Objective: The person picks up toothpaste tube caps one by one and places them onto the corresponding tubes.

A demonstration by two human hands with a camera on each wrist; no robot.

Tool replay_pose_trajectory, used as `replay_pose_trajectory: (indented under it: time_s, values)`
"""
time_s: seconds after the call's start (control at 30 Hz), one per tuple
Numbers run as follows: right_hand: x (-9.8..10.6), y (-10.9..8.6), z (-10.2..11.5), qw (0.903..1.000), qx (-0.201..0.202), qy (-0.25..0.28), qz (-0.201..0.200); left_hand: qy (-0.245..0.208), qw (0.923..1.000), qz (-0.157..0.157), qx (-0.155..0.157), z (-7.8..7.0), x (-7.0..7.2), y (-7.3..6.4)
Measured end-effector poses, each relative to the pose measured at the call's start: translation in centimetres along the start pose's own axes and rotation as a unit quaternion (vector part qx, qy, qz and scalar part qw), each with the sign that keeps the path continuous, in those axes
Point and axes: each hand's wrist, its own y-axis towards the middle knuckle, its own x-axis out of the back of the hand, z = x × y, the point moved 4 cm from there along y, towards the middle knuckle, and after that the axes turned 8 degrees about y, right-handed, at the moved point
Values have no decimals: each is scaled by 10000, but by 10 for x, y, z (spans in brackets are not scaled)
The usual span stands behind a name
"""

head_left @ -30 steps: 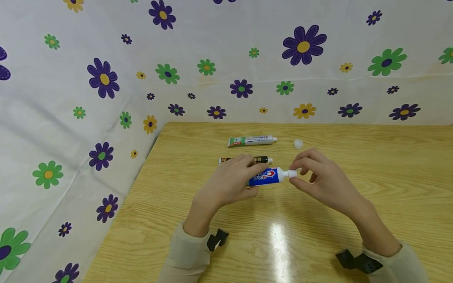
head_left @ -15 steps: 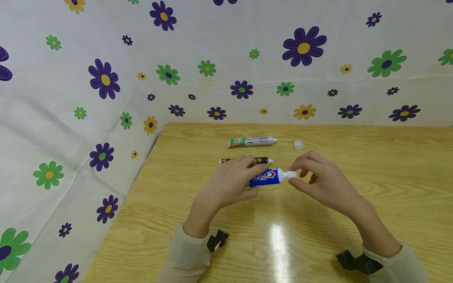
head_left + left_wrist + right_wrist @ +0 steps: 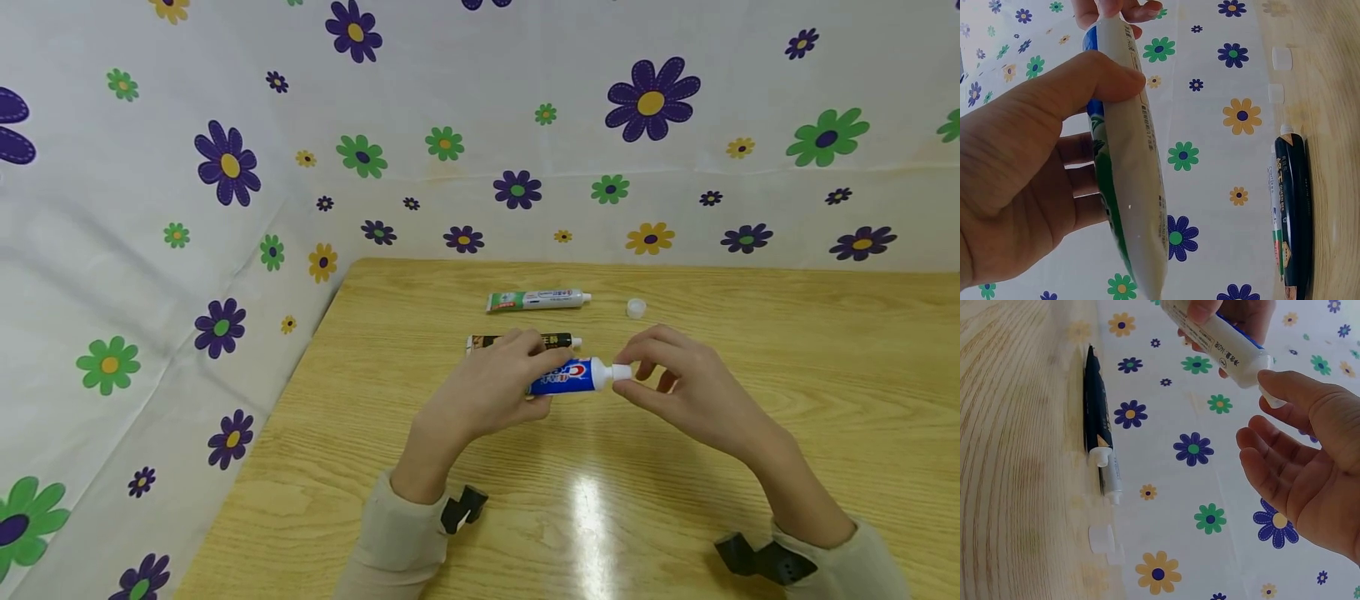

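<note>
My left hand [image 3: 495,387] grips a blue-and-white toothpaste tube [image 3: 568,377] above the table, its nozzle end toward the right. In the left wrist view the thumb lies across the white back of the tube [image 3: 1132,144]. My right hand [image 3: 682,379] pinches the white cap [image 3: 622,372] at the tube's end between thumb and index finger. In the right wrist view the other fingers of the right hand [image 3: 1319,440] are spread apart from the tube. Whether the cap is threaded on or loose, I cannot tell.
Behind the left hand lies a black toothpaste tube [image 3: 558,340], partly hidden by it. Farther back is a green-and-white toothpaste tube [image 3: 540,300] without a cap. A loose white cap [image 3: 636,308] sits to its right on the wooden table [image 3: 825,375]. A flowered cloth [image 3: 450,100] hangs behind.
Both hands keep their hold on the tube and its cap, with barely any movement. The whole head view has shifted slightly.
</note>
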Motion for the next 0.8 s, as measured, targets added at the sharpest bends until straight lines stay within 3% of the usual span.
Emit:
replay_pose_trajectory:
  time_s: [0.23, 0.53, 0.8]
  values:
    - [1, 0, 2, 9999, 86, -92, -34, -3, 10000, 31, -21, -1, -1, 1]
    - [0, 0, 7, 9976, 531, -413, -143, 128, 9998, -50, -119, -1, 0, 0]
    - [-1, -1, 8, 9970, 573, -525, -58, 188, 9997, -11, -137, -2, 0, 0]
